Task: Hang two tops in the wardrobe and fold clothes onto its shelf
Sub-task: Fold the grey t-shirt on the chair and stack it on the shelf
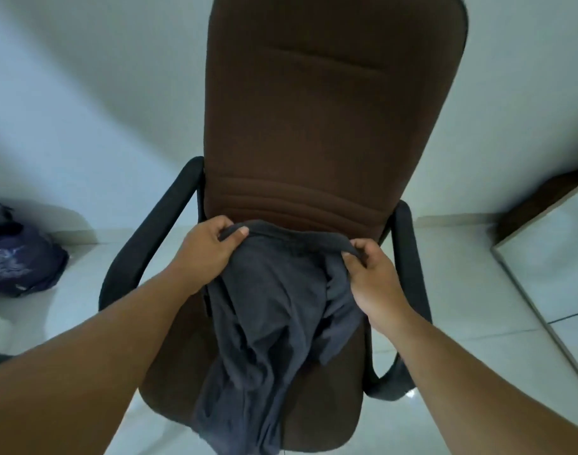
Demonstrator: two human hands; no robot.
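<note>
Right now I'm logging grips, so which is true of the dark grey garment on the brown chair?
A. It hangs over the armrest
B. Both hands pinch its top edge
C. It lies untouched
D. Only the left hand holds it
B: the left hand and right hand each pinch the top edge of the dark grey garment over the brown chair.

Dark grey garment [274,326] (crumpled) draped over the chair seat.

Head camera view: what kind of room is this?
Probably a room in a home, perhaps a bedroom or study. A brown office chair stands on a pale tiled floor, a dark grey garment lies on its seat, and a dark bag sits by the white wall.
</note>
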